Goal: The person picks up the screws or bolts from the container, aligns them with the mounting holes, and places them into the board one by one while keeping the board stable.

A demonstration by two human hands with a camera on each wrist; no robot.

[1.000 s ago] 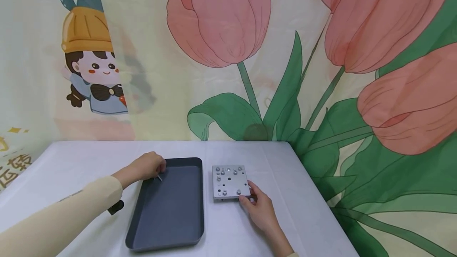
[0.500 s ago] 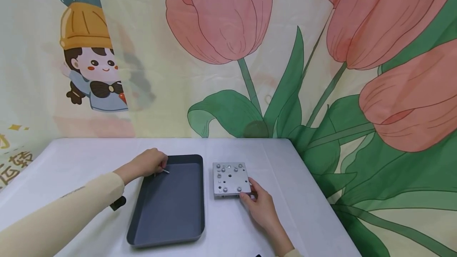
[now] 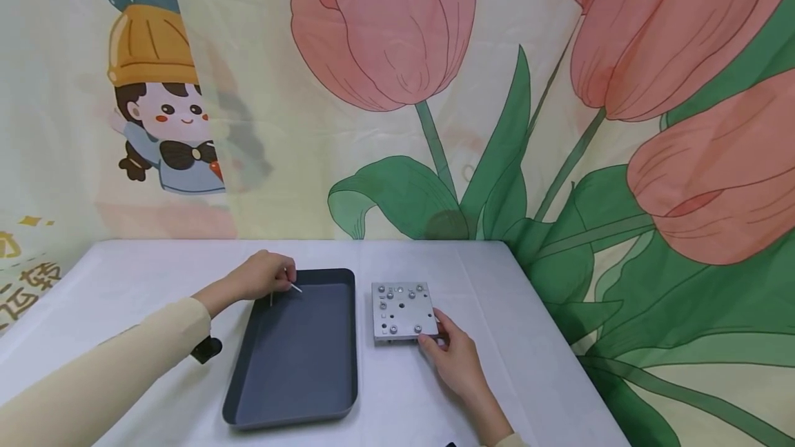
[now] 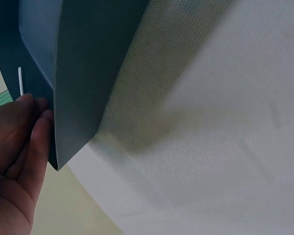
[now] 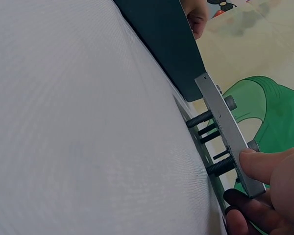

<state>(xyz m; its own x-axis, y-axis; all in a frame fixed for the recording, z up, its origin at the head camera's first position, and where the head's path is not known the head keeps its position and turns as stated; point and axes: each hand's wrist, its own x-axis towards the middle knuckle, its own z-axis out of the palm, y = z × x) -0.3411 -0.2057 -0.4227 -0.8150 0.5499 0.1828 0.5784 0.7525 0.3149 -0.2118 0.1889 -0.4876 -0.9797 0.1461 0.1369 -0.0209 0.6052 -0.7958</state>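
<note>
My left hand [image 3: 263, 276] is over the far left corner of a dark grey tray [image 3: 354, 364], fingertips pinching a thin silver pin-like rod [image 3: 296, 287]. In the left wrist view the rod [image 4: 20, 81] sticks out past the fingertips, beside the tray wall [image 4: 83, 83]. To the right of the tray is a square silver metal plate [image 3: 410, 316] with several screws and holes. My right hand [image 3: 456, 361] grips its near right corner, thumb on top. Seen edge-on in the right wrist view, the plate [image 5: 225, 127] has threaded screw ends [image 5: 220, 167] jutting from its underside.
A white cloth [image 3: 515, 378] covers the table. Beside the left forearm a small black object [image 3: 207, 349] shows, partly behind the sleeve. Behind the table hangs a backdrop [image 3: 279, 88] printed with tulips and a cartoon figure.
The left hand has shifted slightly to the right over the tray's far end. The rod's tip has swung from pointing down toward the right. The right hand keeps its grip on the plate.
</note>
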